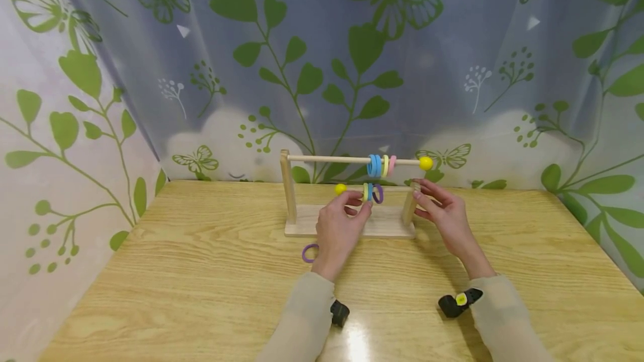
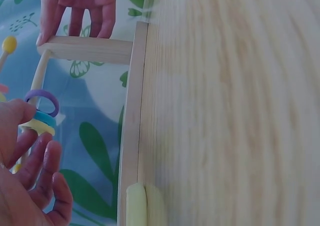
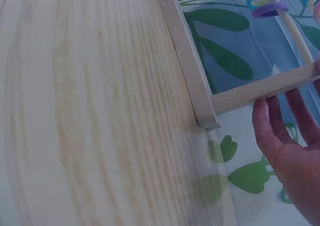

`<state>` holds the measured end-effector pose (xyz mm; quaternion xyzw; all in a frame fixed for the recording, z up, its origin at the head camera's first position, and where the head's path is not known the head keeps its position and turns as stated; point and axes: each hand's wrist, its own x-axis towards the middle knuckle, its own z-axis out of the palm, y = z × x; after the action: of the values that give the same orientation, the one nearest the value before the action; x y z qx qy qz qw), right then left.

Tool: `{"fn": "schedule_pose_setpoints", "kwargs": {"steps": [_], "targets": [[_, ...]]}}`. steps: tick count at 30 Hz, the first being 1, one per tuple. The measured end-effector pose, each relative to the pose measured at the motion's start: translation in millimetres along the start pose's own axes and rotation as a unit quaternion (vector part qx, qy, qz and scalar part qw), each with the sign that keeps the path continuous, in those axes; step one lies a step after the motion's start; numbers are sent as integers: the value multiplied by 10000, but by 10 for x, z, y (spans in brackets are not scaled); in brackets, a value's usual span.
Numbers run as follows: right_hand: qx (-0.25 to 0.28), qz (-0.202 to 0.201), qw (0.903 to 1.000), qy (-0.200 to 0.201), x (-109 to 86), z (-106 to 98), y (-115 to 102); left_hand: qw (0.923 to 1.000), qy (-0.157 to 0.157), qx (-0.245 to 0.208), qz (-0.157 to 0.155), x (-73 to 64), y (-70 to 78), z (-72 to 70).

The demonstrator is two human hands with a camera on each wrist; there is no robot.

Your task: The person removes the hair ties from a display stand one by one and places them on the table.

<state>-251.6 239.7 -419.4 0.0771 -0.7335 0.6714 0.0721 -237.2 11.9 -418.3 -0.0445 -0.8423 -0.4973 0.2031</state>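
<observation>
A wooden stand point(image 1: 289, 191) carries two horizontal rods. On the lower rod point(image 1: 394, 189), a yellow ring point(image 1: 365, 192), a blue ring point(image 1: 370, 192) and a purple ring point(image 1: 378, 194) hang close together. My left hand point(image 1: 342, 225) pinches the yellow and blue rings between thumb and fingers; the purple one hangs just to their right. With my right hand point(image 1: 445, 217) I hold the top of the short right post point(image 1: 410, 205), thumb in front and fingers behind. In the right wrist view, fingertips point(image 3: 261, 108) touch that post.
The upper rod point(image 1: 327, 158) bears blue rings point(image 1: 374, 165), a yellow ring point(image 1: 385, 166) and a pink ring point(image 1: 392, 166). Yellow balls point(image 1: 425, 163) cap the rod ends. Another purple ring point(image 1: 304, 254) lies on the table point(image 1: 211, 272), partly behind my left wrist. A patterned curtain point(image 1: 322, 71) hangs behind.
</observation>
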Motion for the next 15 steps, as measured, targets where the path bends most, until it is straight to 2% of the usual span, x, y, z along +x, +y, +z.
{"fn": "schedule_pose_setpoints", "kwargs": {"steps": [8, 15], "targets": [[30, 31, 10000, 4, 0, -2, -1, 9999, -12, 17, -136, -6, 3, 37], [60, 7, 10000, 13, -4, 3, -6, 9999, 59, 82, -83, -12, 2, 49]]}}
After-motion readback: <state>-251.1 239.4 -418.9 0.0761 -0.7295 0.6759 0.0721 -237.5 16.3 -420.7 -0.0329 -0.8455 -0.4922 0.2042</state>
